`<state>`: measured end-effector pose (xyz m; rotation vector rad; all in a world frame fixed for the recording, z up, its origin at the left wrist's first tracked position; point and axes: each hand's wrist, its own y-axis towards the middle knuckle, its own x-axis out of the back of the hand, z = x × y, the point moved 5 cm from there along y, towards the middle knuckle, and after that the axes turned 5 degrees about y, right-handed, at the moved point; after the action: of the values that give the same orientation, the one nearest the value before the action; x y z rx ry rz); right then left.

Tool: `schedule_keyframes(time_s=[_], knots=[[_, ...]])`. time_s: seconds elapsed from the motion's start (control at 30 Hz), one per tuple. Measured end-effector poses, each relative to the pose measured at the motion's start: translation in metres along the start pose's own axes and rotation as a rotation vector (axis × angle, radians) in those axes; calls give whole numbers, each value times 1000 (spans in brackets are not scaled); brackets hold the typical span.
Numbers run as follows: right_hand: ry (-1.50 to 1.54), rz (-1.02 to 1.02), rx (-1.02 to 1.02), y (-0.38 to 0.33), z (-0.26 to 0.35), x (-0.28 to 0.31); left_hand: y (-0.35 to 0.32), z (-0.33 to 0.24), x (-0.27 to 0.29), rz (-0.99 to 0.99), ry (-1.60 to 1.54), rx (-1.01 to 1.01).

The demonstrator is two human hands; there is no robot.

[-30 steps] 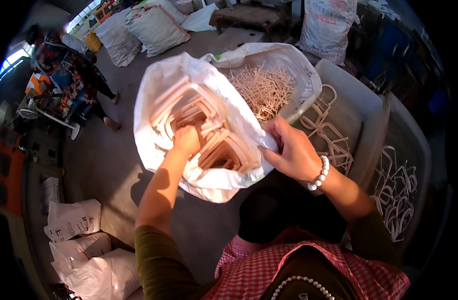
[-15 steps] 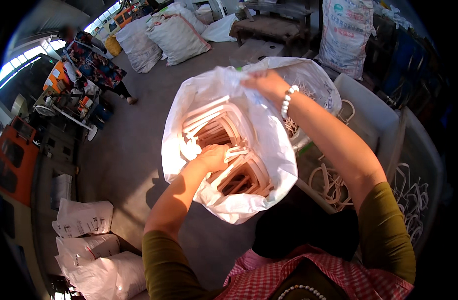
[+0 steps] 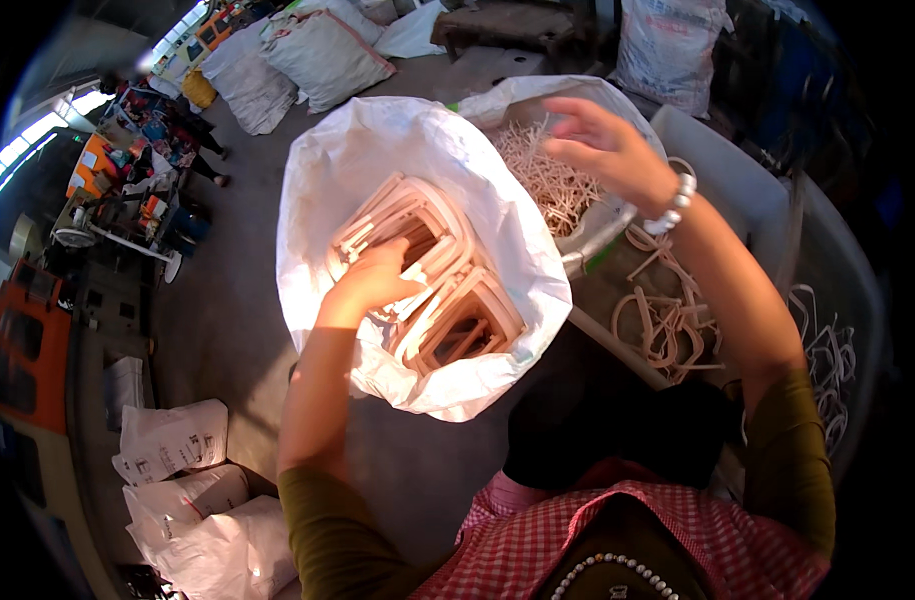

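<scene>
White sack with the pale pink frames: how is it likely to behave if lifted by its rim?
The white sack probably flexes, because its thin wall is creased. The pale pink frames may shift, since no tie shows around their stacks.

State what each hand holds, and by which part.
The left hand is among the pale frames in the white sack; whether it grips one, and where, cannot be told. The right hand, fingers apart, holds nothing.

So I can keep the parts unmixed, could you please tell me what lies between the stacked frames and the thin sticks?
In the head view, the front sack's white wall lies between the stacked frames and the thin sticks.
</scene>
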<state>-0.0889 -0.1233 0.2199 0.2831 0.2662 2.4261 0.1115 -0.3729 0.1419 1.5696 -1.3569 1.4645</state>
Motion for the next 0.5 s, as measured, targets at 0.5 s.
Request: schedule_keyframes(time_s=[0.5], knots=[[-293,-230,-888,-294,-287,187,-187,-6,-77,-635,-1392,465]])
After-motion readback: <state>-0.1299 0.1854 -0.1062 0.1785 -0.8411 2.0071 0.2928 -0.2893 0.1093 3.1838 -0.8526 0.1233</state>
